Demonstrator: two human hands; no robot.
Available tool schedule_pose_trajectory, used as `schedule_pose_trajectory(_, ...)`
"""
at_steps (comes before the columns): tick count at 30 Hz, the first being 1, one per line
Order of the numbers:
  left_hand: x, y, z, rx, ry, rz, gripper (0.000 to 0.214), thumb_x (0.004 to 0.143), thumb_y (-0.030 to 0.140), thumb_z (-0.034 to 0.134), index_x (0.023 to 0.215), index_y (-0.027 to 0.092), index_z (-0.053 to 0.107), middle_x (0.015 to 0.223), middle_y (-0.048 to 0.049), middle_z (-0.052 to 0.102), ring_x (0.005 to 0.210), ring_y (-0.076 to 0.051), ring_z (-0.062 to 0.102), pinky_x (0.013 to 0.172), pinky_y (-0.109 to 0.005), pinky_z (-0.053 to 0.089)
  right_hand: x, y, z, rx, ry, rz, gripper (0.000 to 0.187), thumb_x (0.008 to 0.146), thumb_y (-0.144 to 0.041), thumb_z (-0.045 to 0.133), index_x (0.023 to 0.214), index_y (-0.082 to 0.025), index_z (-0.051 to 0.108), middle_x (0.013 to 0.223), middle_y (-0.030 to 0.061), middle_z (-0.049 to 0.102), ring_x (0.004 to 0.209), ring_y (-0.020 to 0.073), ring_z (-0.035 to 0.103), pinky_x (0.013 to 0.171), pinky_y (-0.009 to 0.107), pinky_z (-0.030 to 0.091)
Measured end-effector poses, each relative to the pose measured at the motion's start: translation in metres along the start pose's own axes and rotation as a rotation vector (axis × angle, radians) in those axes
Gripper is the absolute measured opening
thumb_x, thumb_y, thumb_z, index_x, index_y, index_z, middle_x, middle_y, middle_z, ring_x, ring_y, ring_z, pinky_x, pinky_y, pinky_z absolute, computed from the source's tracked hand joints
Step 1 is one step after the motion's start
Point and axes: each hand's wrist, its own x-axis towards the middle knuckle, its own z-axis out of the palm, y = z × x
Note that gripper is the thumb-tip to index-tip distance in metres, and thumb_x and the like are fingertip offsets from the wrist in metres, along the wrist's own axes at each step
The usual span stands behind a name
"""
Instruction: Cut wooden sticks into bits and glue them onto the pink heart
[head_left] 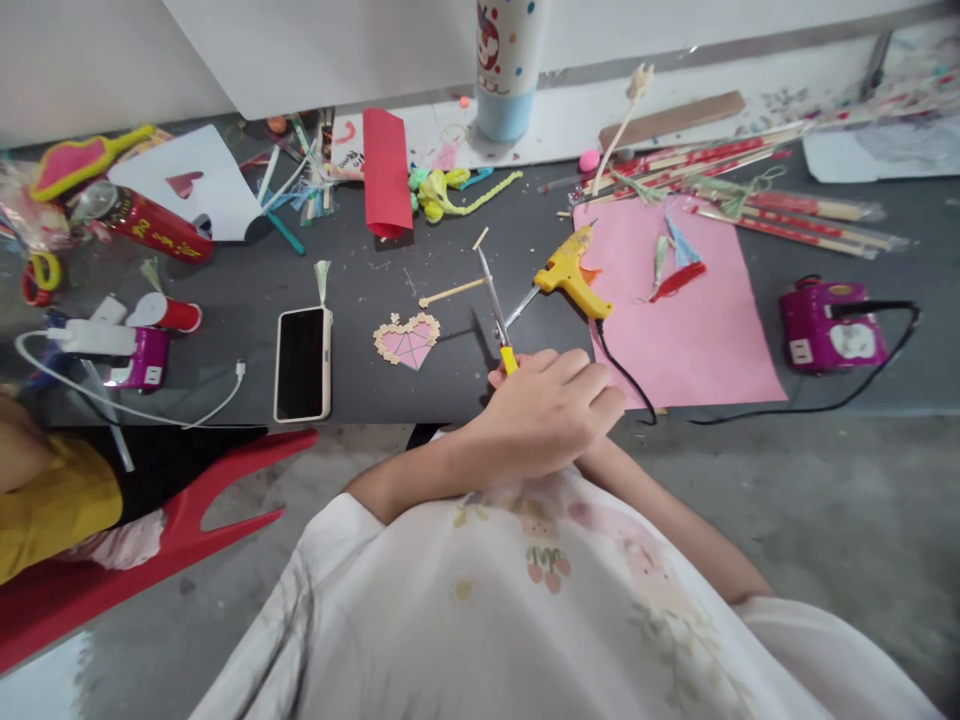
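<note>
Yellow-handled scissors (508, 358) point away from me with their blades apart. My left hand (551, 410) is closed over the handles, on top of my right hand. Of my right hand (496, 377) little shows beside the yellow handle; its forearm comes in from the right and the rest is covered. Touching the left blade is the end of a thin wooden stick (454, 291). A short stick piece (481, 238) lies past the blade tip. To the left rests a pink paper heart (409, 345) with a beaded-looking cream border and dark lines across it.
A yellow glue gun (574, 275) lies right of the scissors, partly on pink paper (697, 340). Its cord runs near my hands. A phone (303, 365) lies left. A tumbler (506, 80) stands behind. A purple power block (832, 325) sits right. Another person's arm (22, 440) shows left.
</note>
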Motion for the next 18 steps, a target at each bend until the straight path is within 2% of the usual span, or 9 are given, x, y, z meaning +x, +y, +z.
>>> schedule_pose_trajectory(4,-0.015,-0.009,-0.014,-0.137,0.290,-0.107,0.015,0.091,0.022,0.045,0.095,0.017,0.059,0.091,-0.0061,0.062,0.085,-0.018,0.051,0.077,-0.034,0.040,0.006,0.029,-0.024,0.190,-0.282,-0.025,0.019,0.077,-0.036,0.050,0.079,-0.018,0.056,0.065,0.0002,0.052,0.061,0.0157,0.049,0.053,0.028,0.038)
schedule_pose_trajectory(6,-0.027,-0.017,-0.016,-0.156,0.431,-0.253,0.015,0.090,0.020,0.046,0.096,0.017,0.059,0.088,-0.0061,0.063,0.085,-0.018,0.051,0.080,-0.033,0.041,0.007,0.040,-0.033,0.211,-0.317,-0.026,0.021,0.074,-0.039,0.054,0.079,-0.018,0.056,0.064,-0.0011,0.053,0.060,0.0144,0.048,0.054,0.027,0.038)
schedule_pose_trajectory(11,-0.061,-0.038,-0.002,-0.033,0.561,-0.614,0.012,0.089,0.017,0.047,0.095,0.020,0.057,0.089,-0.0054,0.064,0.087,-0.017,0.055,0.085,-0.035,0.041,0.004,0.055,-0.047,0.107,-0.357,0.000,0.022,0.073,-0.036,0.058,0.085,-0.018,0.055,0.067,-0.0023,0.056,0.059,0.0123,0.049,0.055,0.025,0.037)
schedule_pose_trajectory(14,-0.073,-0.042,0.009,-0.011,0.506,-0.714,0.016,0.090,0.020,0.048,0.102,0.018,0.057,0.097,-0.0088,0.063,0.095,-0.020,0.055,0.088,-0.036,0.041,0.001,0.059,-0.056,0.011,-0.387,-0.031,0.024,0.070,-0.031,0.060,0.090,-0.019,0.055,0.070,-0.0021,0.057,0.060,0.0123,0.050,0.056,0.024,0.037)
schedule_pose_trajectory(18,-0.079,-0.039,0.020,-0.068,0.393,-0.652,0.011,0.091,0.023,0.047,0.091,0.017,0.057,0.087,-0.0067,0.064,0.086,-0.018,0.057,0.079,-0.031,0.042,-0.004,0.060,-0.062,-0.025,-0.431,-0.078,0.023,0.068,-0.027,0.059,0.088,-0.018,0.054,0.068,-0.0027,0.056,0.059,0.0117,0.049,0.056,0.024,0.037)
